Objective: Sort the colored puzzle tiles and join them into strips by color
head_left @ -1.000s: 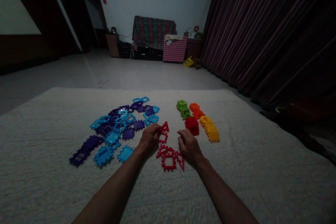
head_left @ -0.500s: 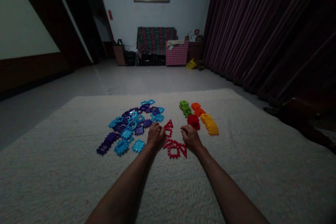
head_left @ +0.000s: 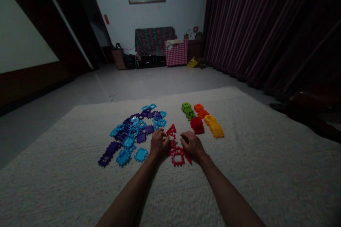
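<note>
Red toothed interlocking tiles lie between my two hands: a triangle [head_left: 172, 128] at the far end and a square frame [head_left: 177, 158] at the near end. My left hand [head_left: 159, 144] is closed at the left edge of the red tiles, its thumb and fingers against a red piece beside the triangle. On the right side, my right hand [head_left: 192, 144] has curled fingers over the red pieces; its fingertips are partly hidden, and whatever they grip cannot be made out. A slim red piece [head_left: 188, 159] shows below that hand.
Blue and purple tiles [head_left: 129, 142] spread in a loose heap on the left. Beyond my right hand stand stacks of red [head_left: 197, 125], green [head_left: 188, 111], orange [head_left: 200, 111] and yellow tiles [head_left: 214, 126]. Everything rests on a pale quilted mat [head_left: 170, 198].
My right hand has moved slightly left and nearer to me, over the red pieces. My left hand stays by the red tiles. The whole view has tilted a little.
</note>
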### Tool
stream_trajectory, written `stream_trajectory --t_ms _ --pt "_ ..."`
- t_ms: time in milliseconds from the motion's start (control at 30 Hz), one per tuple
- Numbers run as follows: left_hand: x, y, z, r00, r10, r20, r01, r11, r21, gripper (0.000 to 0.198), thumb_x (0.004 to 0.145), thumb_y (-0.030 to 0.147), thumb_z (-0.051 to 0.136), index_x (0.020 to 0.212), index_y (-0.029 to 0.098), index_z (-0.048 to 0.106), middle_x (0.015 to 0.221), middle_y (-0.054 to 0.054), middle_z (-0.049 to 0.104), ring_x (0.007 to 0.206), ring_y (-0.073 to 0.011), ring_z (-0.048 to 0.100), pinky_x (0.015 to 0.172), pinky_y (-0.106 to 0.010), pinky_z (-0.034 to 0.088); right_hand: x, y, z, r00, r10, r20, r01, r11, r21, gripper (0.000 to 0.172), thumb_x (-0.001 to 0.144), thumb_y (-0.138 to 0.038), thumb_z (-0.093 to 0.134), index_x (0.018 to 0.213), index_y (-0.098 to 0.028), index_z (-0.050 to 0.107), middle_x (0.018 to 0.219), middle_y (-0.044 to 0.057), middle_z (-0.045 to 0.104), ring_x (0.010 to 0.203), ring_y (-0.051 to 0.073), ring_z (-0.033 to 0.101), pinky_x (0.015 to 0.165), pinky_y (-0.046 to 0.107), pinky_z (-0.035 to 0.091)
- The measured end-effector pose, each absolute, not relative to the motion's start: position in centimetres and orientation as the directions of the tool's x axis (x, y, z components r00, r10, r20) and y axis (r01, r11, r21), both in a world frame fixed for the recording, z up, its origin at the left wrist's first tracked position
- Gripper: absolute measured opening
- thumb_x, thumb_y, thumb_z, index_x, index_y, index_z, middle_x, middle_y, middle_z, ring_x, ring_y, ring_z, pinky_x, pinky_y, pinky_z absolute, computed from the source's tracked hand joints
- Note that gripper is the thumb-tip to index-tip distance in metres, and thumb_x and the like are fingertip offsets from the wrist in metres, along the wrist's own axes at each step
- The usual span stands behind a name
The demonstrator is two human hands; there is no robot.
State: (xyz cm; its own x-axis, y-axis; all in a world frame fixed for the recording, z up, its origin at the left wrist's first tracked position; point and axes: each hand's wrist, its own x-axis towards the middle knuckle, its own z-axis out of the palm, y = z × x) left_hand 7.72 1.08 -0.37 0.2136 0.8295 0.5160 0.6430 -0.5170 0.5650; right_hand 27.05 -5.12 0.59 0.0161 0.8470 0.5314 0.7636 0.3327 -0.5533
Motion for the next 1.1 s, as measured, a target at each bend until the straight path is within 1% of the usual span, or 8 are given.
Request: stream_trajectory --t_ms 67,167,267,367,567,700,833,1100 --pt "7.8 0.8 0.1 0.208 0.834 0.511 0.633 -0.513 0.579 0.004 0.079 0.021 0.057 0.076 0.021 0.055 0.091 -0.005 0.064 0.087 -0.0197 0.061 0.081 -0.034 0.048 26.8 -5.3 0.7 0.044 0.854 0.519 0.724 0.331 -0.606 0.022 0.081 -0.018 0.055 0.101 -0.017 0.065 0.094 0.007 0.068 0.087 0.019 0.062 0.083 0.034 0.050" --pt "8.7 0.5 0.8 0.206 0.859 0.469 0.603 -0.489 0.630 0.009 0.080 0.027 0.057 0.075 0.021 0.054 0.072 0.001 0.058 0.062 -0.0140 0.056 0.064 -0.027 0.045 26.3 -5.4 0.7 0.101 0.882 0.461 0.625 0.304 -0.719 0.031 0.080 -0.023 0.058 0.110 -0.017 0.063 0.096 0.007 0.070 0.084 0.018 0.065 0.080 0.033 0.053" --pt "10.0 0.2 1.3 0.242 0.862 0.445 0.527 -0.502 0.685 0.014 0.081 0.031 0.057 0.073 0.020 0.054 0.066 0.003 0.056 0.055 -0.0117 0.052 0.058 -0.025 0.042 25.9 -5.3 0.6 0.145 0.901 0.408 0.515 0.284 -0.809 0.030 0.083 -0.027 0.057 0.111 -0.018 0.063 0.095 0.005 0.072 0.081 0.017 0.067 0.075 0.031 0.054" --pt "11.0 0.0 1.3 0.303 0.860 0.411 0.428 -0.508 0.747 0.017 0.081 0.033 0.057 0.071 0.020 0.055 0.062 0.003 0.056 0.056 -0.0112 0.053 0.057 -0.023 0.041 25.8 -4.8 0.3 0.194 0.892 0.409 0.454 0.288 -0.843 0.026 0.085 -0.026 0.052 0.105 -0.019 0.066 0.097 0.005 0.073 0.086 0.018 0.068 0.077 0.031 0.054" --pt "11.1 0.3 0.2 0.346 0.880 0.324 0.306 -0.432 0.848 0.022 0.080 0.032 0.057 0.097 0.019 0.063 0.068 0.003 0.064 0.059 -0.0119 0.058 0.058 -0.023 0.045 26.0 -4.3 -0.1 0.290 0.865 0.411 0.496 0.231 -0.837 0.032 0.083 -0.025 0.054 0.112 -0.019 0.063 0.102 0.008 0.071 0.090 0.019 0.068 0.082 0.034 0.055" --pt "11.1 0.3 0.1 0.299 0.896 0.327 0.285 -0.411 0.866 0.016 0.079 0.031 0.058 0.084 0.018 0.065 0.072 0.001 0.068 0.065 -0.0137 0.062 0.063 -0.024 0.049 25.6 -4.7 0.2 0.255 0.854 0.453 0.572 0.245 -0.783 0.051 0.076 -0.024 0.062 0.126 -0.016 0.054 0.112 0.011 0.063 0.098 0.021 0.064 0.083 0.035 0.056" --pt "11.2 -0.1 0.4 0.277 0.911 0.304 0.243 -0.373 0.896 0.018 0.079 0.032 0.059 0.086 0.018 0.069 0.075 -0.001 0.071 0.068 -0.0152 0.065 0.065 -0.025 0.052 25.1 -4.9 0.0 0.188 0.829 0.527 0.645 0.300 -0.703 0.063 0.074 -0.023 0.064 0.134 -0.016 0.046 0.125 0.015 0.053 0.119 0.025 0.053 0.100 0.042 0.049" --pt "11.4 -0.6 0.9 0.353 0.855 0.381 0.233 -0.474 0.849 0.019 0.079 0.030 0.060 0.085 0.017 0.072 0.077 -0.003 0.073 0.070 -0.0156 0.067 0.067 -0.025 0.053 24.6 -5.4 0.0 0.258 0.791 0.555 0.719 0.226 -0.657 0.058 0.076 -0.018 0.059 0.133 -0.021 0.046 0.125 0.012 0.051 0.118 0.025 0.053 0.097 0.042 0.051"
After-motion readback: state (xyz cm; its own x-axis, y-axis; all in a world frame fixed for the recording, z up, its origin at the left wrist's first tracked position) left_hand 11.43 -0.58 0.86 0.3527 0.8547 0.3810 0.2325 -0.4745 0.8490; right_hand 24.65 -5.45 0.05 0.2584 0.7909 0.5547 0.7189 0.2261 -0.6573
